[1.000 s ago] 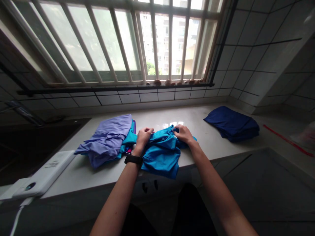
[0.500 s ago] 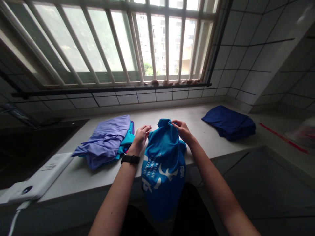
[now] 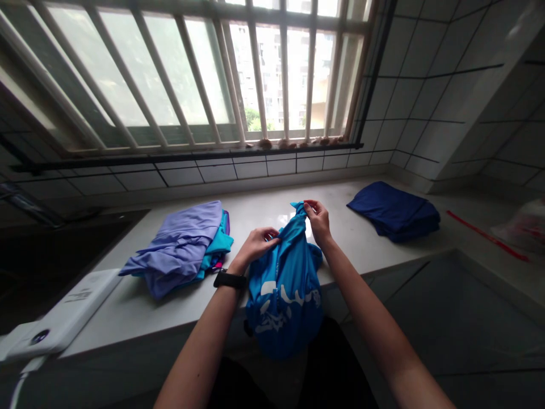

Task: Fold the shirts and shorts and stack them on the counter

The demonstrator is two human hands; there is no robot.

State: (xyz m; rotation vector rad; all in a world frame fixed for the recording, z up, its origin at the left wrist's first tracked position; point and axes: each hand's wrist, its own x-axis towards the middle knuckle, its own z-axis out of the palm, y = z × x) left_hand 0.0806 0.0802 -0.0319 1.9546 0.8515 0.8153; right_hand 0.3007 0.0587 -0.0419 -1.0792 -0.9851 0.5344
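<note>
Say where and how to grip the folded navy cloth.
Probably take the navy cloth by its near edge, from the front, fingers under and thumb on top. It lies flat with stacked layers showing along that edge, so gripping all of them should keep the folds together. The right hand is nearer but holds the blue shirt.

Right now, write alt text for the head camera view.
A person's left hand and right hand hold a blue cloth garment with white print over the front edge of a glossy white counter. A lavender-topped fabric pile lies left, folded navy cloth right, below a barred window.
</note>
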